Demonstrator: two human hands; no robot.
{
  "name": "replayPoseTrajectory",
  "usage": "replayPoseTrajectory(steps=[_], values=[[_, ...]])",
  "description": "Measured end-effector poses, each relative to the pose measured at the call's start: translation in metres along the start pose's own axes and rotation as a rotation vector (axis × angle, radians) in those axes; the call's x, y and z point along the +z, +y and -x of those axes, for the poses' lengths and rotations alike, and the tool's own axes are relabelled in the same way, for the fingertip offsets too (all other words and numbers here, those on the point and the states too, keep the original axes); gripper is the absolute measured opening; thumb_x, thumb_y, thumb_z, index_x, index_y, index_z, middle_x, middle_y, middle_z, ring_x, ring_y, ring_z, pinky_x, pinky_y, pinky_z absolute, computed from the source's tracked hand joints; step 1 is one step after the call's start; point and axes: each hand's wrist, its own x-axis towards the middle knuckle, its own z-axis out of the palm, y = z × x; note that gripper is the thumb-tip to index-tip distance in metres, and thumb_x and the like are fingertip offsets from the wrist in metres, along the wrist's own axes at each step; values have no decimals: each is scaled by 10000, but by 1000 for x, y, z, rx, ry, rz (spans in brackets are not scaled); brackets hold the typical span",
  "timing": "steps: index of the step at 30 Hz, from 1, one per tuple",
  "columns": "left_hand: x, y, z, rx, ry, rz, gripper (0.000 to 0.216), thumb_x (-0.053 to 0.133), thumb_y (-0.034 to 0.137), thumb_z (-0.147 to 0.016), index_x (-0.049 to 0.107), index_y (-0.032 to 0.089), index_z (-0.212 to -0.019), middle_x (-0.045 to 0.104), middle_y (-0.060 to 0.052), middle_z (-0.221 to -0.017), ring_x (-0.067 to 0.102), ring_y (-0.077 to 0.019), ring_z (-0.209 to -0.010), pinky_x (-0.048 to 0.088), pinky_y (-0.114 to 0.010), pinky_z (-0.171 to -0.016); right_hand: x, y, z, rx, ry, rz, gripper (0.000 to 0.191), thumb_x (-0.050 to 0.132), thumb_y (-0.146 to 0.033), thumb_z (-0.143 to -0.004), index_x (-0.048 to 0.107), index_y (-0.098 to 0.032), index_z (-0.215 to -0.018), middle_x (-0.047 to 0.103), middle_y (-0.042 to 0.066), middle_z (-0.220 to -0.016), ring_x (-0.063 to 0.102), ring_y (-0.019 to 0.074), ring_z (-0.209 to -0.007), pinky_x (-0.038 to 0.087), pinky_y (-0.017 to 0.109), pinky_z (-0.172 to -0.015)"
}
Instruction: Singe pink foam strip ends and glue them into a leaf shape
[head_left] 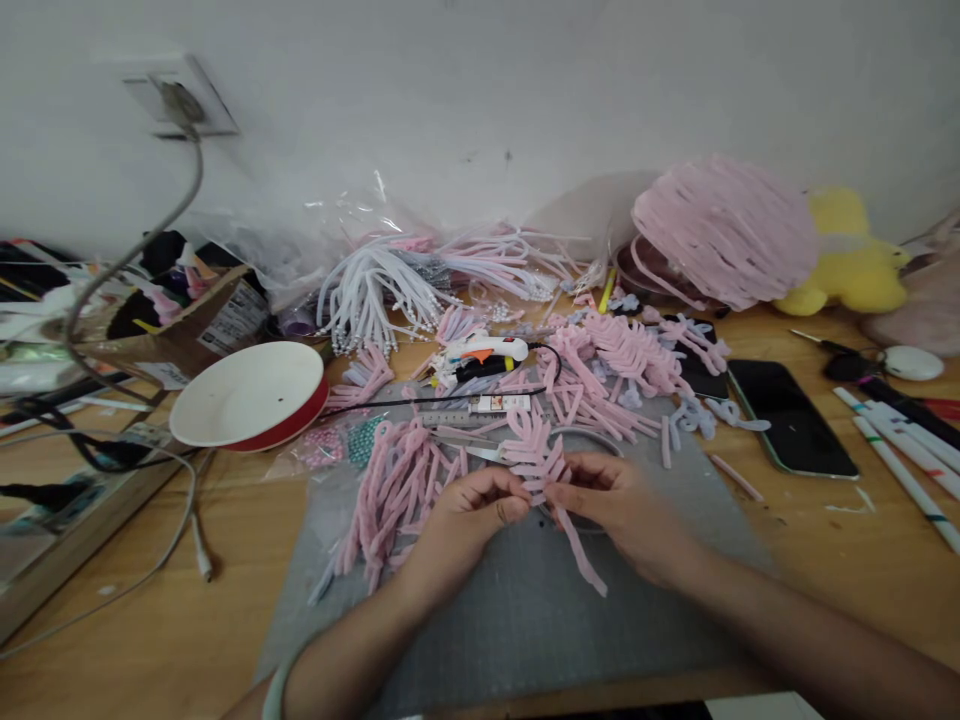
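Note:
Between my two hands is a pink pipe-cleaner feather (534,447), its short side pieces slanting off a middle stem and a loose tail hanging down. My left hand (480,510) pinches its lower left side with thumb and forefinger. On the other side my right hand (611,500) grips the lower right edge near the tail. Scissors (484,453) lie partly hidden behind the feather. Left of my hands is a heap of folded pink pipe cleaners (394,480). More finished-looking pink pieces (630,350) are piled behind, to the right.
A grey cutting mat (465,640) covers the table under my hands. A white-and-red bowl (251,395) and bead packets (364,440) stand left. A glue gun (484,352) and steel ruler (450,417) lie behind. To the right are a phone (791,415) and several markers (904,475).

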Motion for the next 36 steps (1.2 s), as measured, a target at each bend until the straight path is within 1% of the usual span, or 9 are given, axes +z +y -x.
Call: replayPoseTrajectory(steps=[3, 6, 9, 13, 19, 24, 30, 33, 36], values=[[0, 6, 1, 42, -12, -127, 114, 664, 267, -635, 615, 169, -602, 553, 19, -597, 480, -121, -605, 377, -227, -619, 0, 1, 0, 5, -7, -1, 267, 694, -384, -633, 621, -142, -719, 545, -22, -582, 480, 84, -539, 393, 223, -554], [-1, 8, 2, 84, -25, -176, 120, 659, 276, -646, 612, 168, -620, 558, 15, -619, 487, -123, -622, 382, -225, -624, -1, 0, 0, 7, -16, -1, 268, 692, -389, -633, 620, -144, -715, 538, -24, -575, 477, 84, -536, 395, 223, -548], [-2, 8, 1, 89, 3, -128, 214, 686, 357, -625, 598, 166, -668, 555, 14, -633, 485, -121, -618, 384, -218, -600, -2, -1, 1, 3, -4, 17, 280, 691, -406, -628, 617, -148, -709, 533, -25, -569, 475, 87, -535, 397, 225, -543], [-1, 7, 0, 71, 36, -78, 283, 689, 426, -616, 593, 161, -645, 538, 22, -600, 467, -112, -597, 373, -215, -597, -1, -2, 1, -9, 0, 58, 302, 691, -411, -627, 629, -143, -752, 539, -20, -591, 468, 83, -538, 387, 214, -530], [-4, -1, -2, 55, 18, 33, 251, 697, 385, -628, 608, 153, -657, 537, 22, -610, 469, -113, -613, 363, -219, -618, -1, 3, 1, -27, -53, 53, 297, 680, -402, -645, 631, -143, -783, 545, -14, -623, 475, 81, -553, 390, 205, -534], [-4, -2, -1, 69, -30, 19, 289, 682, 407, -639, 643, 153, -771, 589, -10, -684, 501, -143, -660, 388, -257, -667, -2, 7, 1, -43, -82, 104, 305, 658, -429, -663, 636, -151, -788, 557, -2, -630, 495, 94, -562, 402, 211, -535], [-2, 5, -1, 98, 14, 33, 232, 704, 367, -625, 612, 166, -696, 571, 19, -648, 495, -121, -643, 378, -227, -646, -1, 0, 0, -20, -18, 92, 303, 666, -430, -646, 621, -152, -755, 528, -21, -583, 469, 86, -530, 392, 213, -524], [-2, 6, -2, 112, 26, 40, 205, 690, 346, -648, 613, 162, -693, 557, 26, -631, 484, -109, -632, 369, -216, -642, 1, -1, 0, -27, -26, 102, 300, 666, -426, -644, 617, -148, -746, 527, -21, -588, 460, 84, -531, 379, 210, -517], [-3, 5, -3, 89, 34, 80, 191, 680, 329, -661, 618, 157, -719, 553, 22, -641, 473, -106, -624, 362, -211, -629, 1, 1, 0, -47, -54, 110, 269, 652, -407, -663, 609, -148, -725, 523, -22, -591, 452, 80, -535, 368, 204, -518]])
